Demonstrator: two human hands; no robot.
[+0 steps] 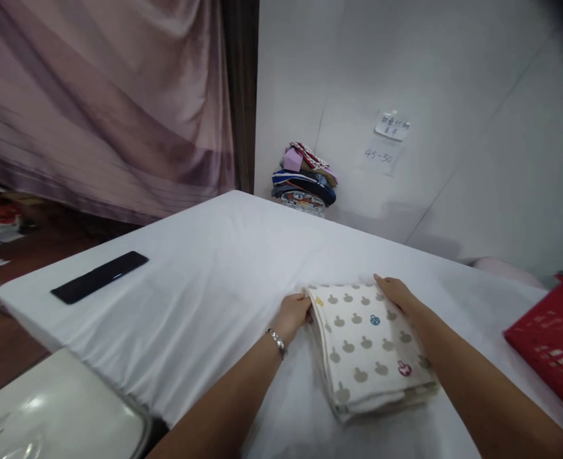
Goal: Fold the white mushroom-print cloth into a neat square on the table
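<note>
2 hands [294, 313] [396, 293] | 1 cloth bundle [365, 347] | 1 basket [539, 325] | 2 notes [392, 127] [379, 157]

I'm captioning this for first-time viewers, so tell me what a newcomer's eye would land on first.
Probably the folded mushroom-print cloth on the white-covered surface, right of centre, with the left hand gripping its far left corner and the right hand at its far right. Next, likely the bright red basket at the picture's right edge.

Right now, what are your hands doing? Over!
Left hand gripping folded cloth, far left corner. Right hand at far right corner. Red basket rightward, not blocking.
</note>
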